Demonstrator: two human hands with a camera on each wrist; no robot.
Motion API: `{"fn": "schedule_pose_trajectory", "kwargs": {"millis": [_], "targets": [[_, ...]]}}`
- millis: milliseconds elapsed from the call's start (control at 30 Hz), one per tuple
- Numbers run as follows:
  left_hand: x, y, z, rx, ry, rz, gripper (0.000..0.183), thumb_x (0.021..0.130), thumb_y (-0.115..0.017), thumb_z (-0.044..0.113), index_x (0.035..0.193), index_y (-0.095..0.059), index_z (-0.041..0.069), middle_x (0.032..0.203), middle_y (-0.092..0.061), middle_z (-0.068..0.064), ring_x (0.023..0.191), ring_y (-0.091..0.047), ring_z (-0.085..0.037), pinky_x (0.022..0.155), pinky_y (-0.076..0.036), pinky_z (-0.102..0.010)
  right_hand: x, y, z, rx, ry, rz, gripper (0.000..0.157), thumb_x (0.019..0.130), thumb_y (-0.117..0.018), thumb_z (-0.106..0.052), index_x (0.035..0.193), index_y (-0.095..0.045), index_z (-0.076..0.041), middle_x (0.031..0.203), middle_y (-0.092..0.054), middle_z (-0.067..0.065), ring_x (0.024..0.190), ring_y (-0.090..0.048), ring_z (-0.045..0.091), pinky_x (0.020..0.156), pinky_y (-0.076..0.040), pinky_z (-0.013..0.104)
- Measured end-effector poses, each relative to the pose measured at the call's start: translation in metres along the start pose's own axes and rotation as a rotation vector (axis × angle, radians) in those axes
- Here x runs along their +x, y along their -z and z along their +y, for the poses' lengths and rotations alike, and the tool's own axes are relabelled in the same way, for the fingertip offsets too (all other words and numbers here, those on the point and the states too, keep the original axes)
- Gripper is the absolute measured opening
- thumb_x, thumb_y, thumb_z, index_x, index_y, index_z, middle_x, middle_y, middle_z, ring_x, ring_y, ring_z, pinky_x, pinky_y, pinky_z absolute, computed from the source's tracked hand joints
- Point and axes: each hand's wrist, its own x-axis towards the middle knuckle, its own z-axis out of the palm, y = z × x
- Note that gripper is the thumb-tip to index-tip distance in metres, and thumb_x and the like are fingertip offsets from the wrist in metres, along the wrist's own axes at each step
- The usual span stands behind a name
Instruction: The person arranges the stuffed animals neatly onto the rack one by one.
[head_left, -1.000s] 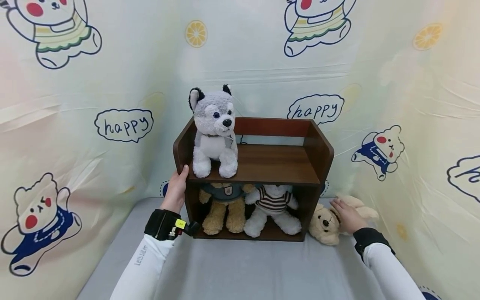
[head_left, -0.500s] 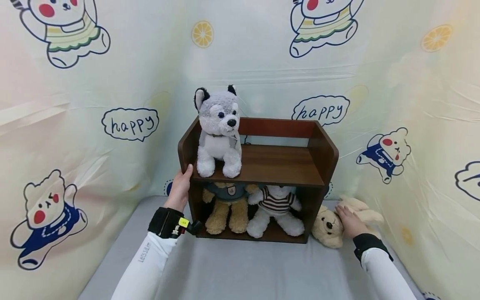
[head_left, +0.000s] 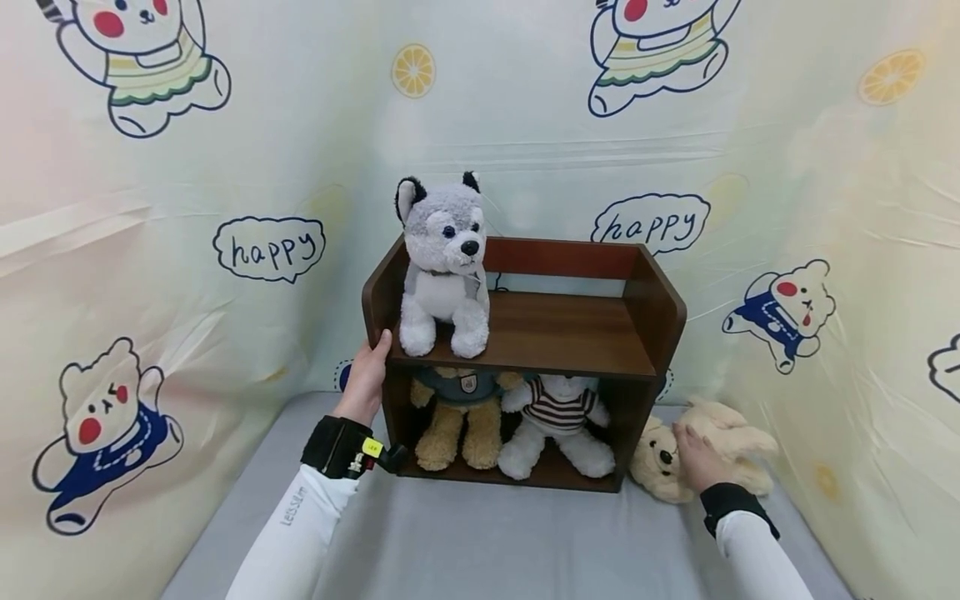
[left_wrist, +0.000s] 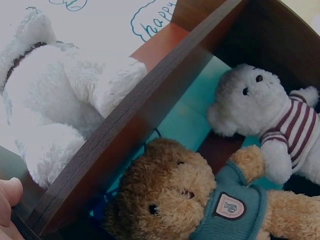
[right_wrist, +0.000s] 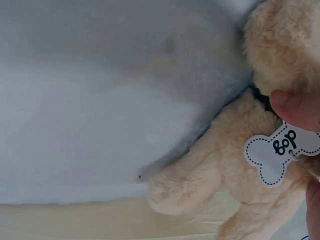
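My left hand (head_left: 364, 380) grips the left side panel of a brown wooden shelf (head_left: 570, 333), its thumb at the panel's front edge. At the shelf's right, my right hand (head_left: 702, 457) holds a cream plush dog (head_left: 731, 427) lying on its side, head toward the shelf. In the right wrist view, the thumb lies at the dog's neck, beside a white bone-shaped tag (right_wrist: 280, 152). A grey-and-white plush husky (head_left: 444, 283) sits on the upper board. Below sit a brown plush bear (left_wrist: 170, 190) in a teal top and a white plush bear (left_wrist: 250, 100) in stripes.
A grey cloth-covered surface (head_left: 510, 542) lies under the shelf. Printed curtains (head_left: 525, 100) hang behind and on both sides, close to the dog on the right. The upper board (head_left: 570, 337) has bare room to the husky's right.
My right hand has gone from lying over the plush dog to holding it around the neck and chest, and the dog's body has turned slightly. My left hand stays on the shelf.
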Motion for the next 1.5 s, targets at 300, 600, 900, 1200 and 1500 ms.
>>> {"fn": "schedule_pose_trajectory", "kwargs": {"millis": [300, 600, 900, 1200, 1500], "targets": [[0.000, -0.003, -0.001, 0.000, -0.021, -0.009, 0.060, 0.098, -0.031, 0.039, 0.147, -0.009, 0.010, 0.151, -0.012, -0.012, 0.137, -0.011, -0.027, 0.110, -0.010, -0.047, -0.004, 0.002, 0.002, -0.086, -0.019, 0.064, 0.054, 0.065, -0.065, 0.017, 0.117, -0.050, 0.012, 0.113, -0.055, 0.027, 0.102, -0.048, 0.044, 0.080, -0.042, 0.054], [0.002, -0.003, -0.002, 0.002, -0.022, 0.003, 0.061, 0.098, -0.032, 0.041, 0.147, -0.010, 0.012, 0.152, -0.011, -0.010, 0.137, -0.009, -0.027, 0.109, -0.011, -0.047, -0.012, -0.001, 0.003, -0.101, -0.064, 0.091, 0.060, 0.058, -0.071, 0.013, 0.116, -0.053, 0.008, 0.109, -0.056, 0.022, 0.097, -0.044, 0.044, 0.070, -0.039, 0.055], [0.000, -0.004, -0.003, 0.007, -0.007, 0.029, 0.062, 0.098, -0.033, 0.041, 0.146, -0.012, 0.008, 0.150, -0.013, -0.013, 0.136, -0.012, -0.029, 0.109, -0.012, -0.048, -0.014, -0.004, 0.005, -0.114, -0.069, 0.101, 0.051, 0.056, -0.075, 0.007, 0.105, -0.059, 0.007, 0.107, -0.054, 0.021, 0.098, -0.042, 0.043, 0.070, -0.038, 0.055], [-0.001, -0.002, -0.004, 0.034, -0.002, 0.021, 0.067, 0.097, -0.033, 0.044, 0.147, -0.005, 0.009, 0.152, -0.006, -0.013, 0.138, -0.006, -0.029, 0.109, -0.010, -0.047, -0.019, -0.002, 0.008, -0.024, -0.050, 0.002, 0.072, 0.039, -0.088, -0.012, 0.104, -0.059, -0.001, 0.091, -0.062, 0.011, 0.088, -0.044, 0.034, 0.066, -0.036, 0.046], [-0.001, 0.001, -0.005, 0.036, 0.008, 0.025, 0.067, 0.097, -0.031, 0.045, 0.147, -0.005, 0.010, 0.152, -0.006, -0.013, 0.137, -0.007, -0.029, 0.109, -0.010, -0.048, -0.018, -0.008, 0.002, -0.120, -0.001, 0.001, 0.075, 0.039, -0.089, -0.010, 0.105, -0.057, 0.004, 0.095, -0.059, 0.014, 0.091, -0.045, 0.036, 0.071, -0.039, 0.049]]}}
